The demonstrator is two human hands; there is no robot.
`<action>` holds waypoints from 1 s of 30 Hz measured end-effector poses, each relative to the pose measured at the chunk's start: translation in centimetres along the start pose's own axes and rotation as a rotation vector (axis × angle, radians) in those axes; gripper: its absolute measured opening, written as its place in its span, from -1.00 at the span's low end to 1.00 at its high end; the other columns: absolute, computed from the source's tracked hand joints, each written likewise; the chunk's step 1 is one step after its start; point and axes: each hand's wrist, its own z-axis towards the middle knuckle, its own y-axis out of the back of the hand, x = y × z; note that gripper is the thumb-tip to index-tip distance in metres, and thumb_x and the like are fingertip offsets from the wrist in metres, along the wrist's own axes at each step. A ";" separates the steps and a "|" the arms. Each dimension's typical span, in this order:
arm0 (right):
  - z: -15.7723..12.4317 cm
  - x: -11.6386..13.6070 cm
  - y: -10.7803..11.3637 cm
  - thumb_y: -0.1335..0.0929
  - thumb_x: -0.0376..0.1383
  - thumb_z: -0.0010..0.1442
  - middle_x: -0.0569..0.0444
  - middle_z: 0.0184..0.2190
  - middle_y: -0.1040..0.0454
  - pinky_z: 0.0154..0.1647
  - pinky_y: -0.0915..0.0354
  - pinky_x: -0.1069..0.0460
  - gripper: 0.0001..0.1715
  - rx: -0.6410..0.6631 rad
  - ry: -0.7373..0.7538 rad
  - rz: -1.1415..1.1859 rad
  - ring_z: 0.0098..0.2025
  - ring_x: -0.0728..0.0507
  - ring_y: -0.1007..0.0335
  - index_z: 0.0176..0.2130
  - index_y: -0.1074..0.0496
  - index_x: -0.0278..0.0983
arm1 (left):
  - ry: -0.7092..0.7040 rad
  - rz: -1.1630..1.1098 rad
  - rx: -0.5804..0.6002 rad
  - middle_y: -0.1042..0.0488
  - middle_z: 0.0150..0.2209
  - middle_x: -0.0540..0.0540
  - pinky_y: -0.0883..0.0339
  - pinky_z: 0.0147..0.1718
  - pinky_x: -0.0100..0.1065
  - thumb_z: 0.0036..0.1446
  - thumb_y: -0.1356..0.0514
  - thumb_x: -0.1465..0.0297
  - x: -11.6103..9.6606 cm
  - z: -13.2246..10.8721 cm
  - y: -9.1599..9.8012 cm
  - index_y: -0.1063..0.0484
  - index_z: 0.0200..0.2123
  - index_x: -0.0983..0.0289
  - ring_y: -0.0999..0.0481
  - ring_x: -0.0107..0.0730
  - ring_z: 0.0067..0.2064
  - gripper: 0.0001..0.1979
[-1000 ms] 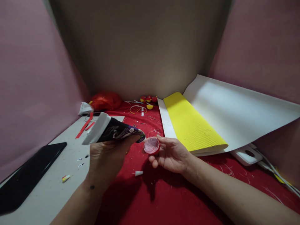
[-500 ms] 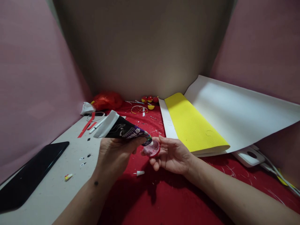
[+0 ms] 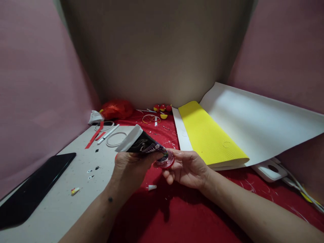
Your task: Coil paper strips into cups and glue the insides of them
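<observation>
A black and purple tube [image 3: 145, 143] with a flat white end lies in the grip of my left hand [image 3: 134, 168], its tip pointing down to the right. That tip is over a small red ridged cup-like piece [image 3: 167, 162], whose inside it partly covers. My right hand [image 3: 188, 168] pinches the red piece at its rim, palm turned up. Whether the tip touches the piece cannot be made out. Below the hands, a small white cap [image 3: 152, 187] rests on the red cloth [image 3: 157, 219].
On the left, a grey board [image 3: 55, 209] bears a black phone-like slab [image 3: 32, 189], red strips and a white pen [image 3: 108, 134]. Yellow corrugated sheet [image 3: 210, 135] and white paper [image 3: 253, 125] lie right. Small red-and-yellow figures [image 3: 162, 107] stand behind, near a red bag [image 3: 117, 108].
My left hand has shifted right with the tube, and the tip is now further over the red piece. A ring on the board has come into view behind the tube.
</observation>
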 end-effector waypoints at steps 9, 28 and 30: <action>0.1 -0.1 0.1 -0.23 -0.32 0.08 -0.07 -0.36 -0.47 -0.46 -0.37 0.01 -0.66 0.014 0.005 -0.009 -0.43 -0.14 -0.46 -0.13 -0.32 -0.43 | -0.057 0.029 -0.042 -0.32 -0.75 -0.14 -0.27 -0.60 -0.48 -0.28 -0.29 0.53 -0.3 -0.4 -0.1 -0.37 -0.73 0.25 -0.24 -0.58 -0.66 -0.83; 0.0 -0.1 0.2 -0.24 -0.32 0.07 -0.06 -0.35 -0.49 -0.46 -0.37 0.01 -0.65 0.009 -0.011 -0.020 -0.43 -0.13 -0.46 -0.13 -0.32 -0.41 | -0.210 0.205 0.016 -0.36 -0.64 -0.08 -0.27 -0.52 -0.43 -0.16 -0.23 0.46 0.1 -0.4 0.3 -0.32 -0.64 0.23 -0.32 -0.49 -0.56 -0.87; 0.0 -0.1 0.2 -0.25 -0.30 0.06 -0.09 -0.34 -0.49 -0.46 -0.36 0.01 -0.66 -0.002 -0.010 -0.032 -0.43 -0.13 -0.45 -0.15 -0.31 -0.41 | -0.199 0.183 0.008 -0.38 -0.63 -0.07 -0.27 -0.53 -0.43 -0.17 -0.24 0.46 0.1 -0.4 0.2 -0.33 -0.64 0.23 -0.32 -0.49 -0.56 -0.87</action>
